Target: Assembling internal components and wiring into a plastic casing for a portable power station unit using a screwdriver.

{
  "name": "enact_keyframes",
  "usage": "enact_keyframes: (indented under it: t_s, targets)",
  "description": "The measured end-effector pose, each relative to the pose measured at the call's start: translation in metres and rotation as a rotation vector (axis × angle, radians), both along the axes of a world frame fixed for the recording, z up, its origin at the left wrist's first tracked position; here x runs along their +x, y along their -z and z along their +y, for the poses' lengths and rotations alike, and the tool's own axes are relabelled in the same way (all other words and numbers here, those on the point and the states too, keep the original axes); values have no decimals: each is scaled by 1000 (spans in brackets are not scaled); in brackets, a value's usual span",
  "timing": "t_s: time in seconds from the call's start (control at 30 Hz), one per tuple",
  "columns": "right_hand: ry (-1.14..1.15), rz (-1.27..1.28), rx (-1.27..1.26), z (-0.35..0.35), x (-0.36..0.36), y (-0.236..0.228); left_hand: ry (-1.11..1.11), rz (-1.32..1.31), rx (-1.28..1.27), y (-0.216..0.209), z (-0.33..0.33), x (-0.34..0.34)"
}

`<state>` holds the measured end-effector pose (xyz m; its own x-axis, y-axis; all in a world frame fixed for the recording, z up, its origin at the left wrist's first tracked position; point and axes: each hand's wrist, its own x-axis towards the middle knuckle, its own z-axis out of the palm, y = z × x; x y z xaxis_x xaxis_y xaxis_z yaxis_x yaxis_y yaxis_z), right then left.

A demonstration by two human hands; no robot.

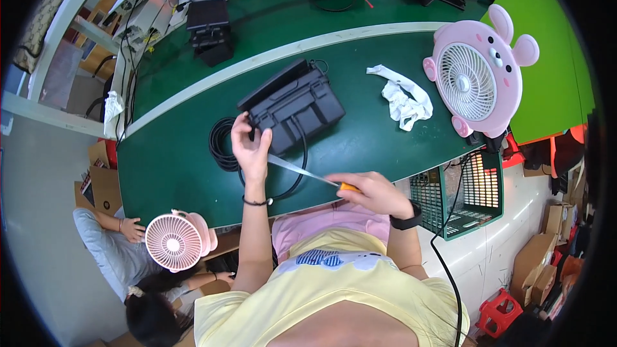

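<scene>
A black plastic case (pixel 302 106) with a raised lid or flap sits tilted on the green table, a black cable running out of its near side. My left hand (pixel 250 148) is at its near left corner, thumb and bent fingers on either side of the edge. Closed round an orange handle is my right hand (pixel 373 193). The handle belongs to a screwdriver (pixel 305 171), whose silvery shaft is smeared by motion and points at the case near my left hand. A coil of black cable (pixel 222 144) lies left of my left hand.
Crumpled white paper (pixel 408 103) and a pink animal-shaped fan (pixel 472 77) stand to the right. Below the table edge are green crates (pixel 472 199) and a hanging black cable. A person (pixel 138 263) sits at lower left beside a small pink fan (pixel 173 242). More black devices (pixel 209 22) lie beyond the white divider.
</scene>
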<state>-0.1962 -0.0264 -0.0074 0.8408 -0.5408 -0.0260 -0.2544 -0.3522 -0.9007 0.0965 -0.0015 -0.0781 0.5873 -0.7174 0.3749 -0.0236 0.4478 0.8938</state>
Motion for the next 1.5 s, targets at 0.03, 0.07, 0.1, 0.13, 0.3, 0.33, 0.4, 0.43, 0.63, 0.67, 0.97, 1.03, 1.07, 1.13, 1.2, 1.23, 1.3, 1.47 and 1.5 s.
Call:
enact_keyframes:
  t_s: [0.03, 0.07, 0.1, 0.13, 0.3, 0.33, 0.4, 0.43, 0.63, 0.67, 0.97, 1.03, 1.07, 1.13, 1.2, 1.23, 1.3, 1.47, 1.5]
  targets:
    - [-10, -99, -219, -3, -10, 13, 48, 3, -13, 0, 4, 2]
    - [72, -18, 36, -7, -16, 1, 69, -14, -6, -5, 9, -2]
    - [229, -126, 144, -12, -18, 8, 89, -30, 2, -11, 14, -6]
    - [387, -237, 247, -16, -17, 19, 104, -37, 3, -9, 16, -6]
    - [859, -525, 261, -58, 13, 42, 104, -180, 44, -5, 38, -15]
    - [856, -524, 269, -66, 21, 44, 93, -212, 38, -3, 42, -14]
    - [832, -515, 231, -78, 32, 43, 70, -249, 84, -1, 48, -15]
    - [822, -504, 192, -82, 38, 40, 52, -300, 99, -2, 50, -15]
    - [775, -773, 307, -96, 55, 50, -16, -339, 124, -4, 57, -24]
    - [747, -797, 388, -89, 57, 44, 62, -285, 232, -8, 56, -23]
    - [892, -693, 522, -67, 62, 51, 183, -310, 315, -1, 52, -15]
    - [904, -652, 439, -70, 67, 55, 104, -290, 279, 1, 54, -15]
    - [896, -651, 441, -71, 69, 58, 60, -272, 259, -3, 54, -15]
    - [926, -604, 367, -68, 69, 62, -118, -333, 275, -11, 54, -8]
    - [936, -575, 356, -66, 68, 67, -278, -263, 305, -20, 52, 5]
    - [895, -493, 350, -65, 65, 73, -368, -289, 271, -18, 50, 18]
    - [852, -409, 342, -62, 62, 77, -587, -299, 283, -14, 42, 46]
    - [795, -319, 298, -56, 66, 72, -1105, -496, 342, -24, 14, 97]
    - [796, -320, 299, -56, 64, 74, -1188, -498, 348, -28, 9, 99]
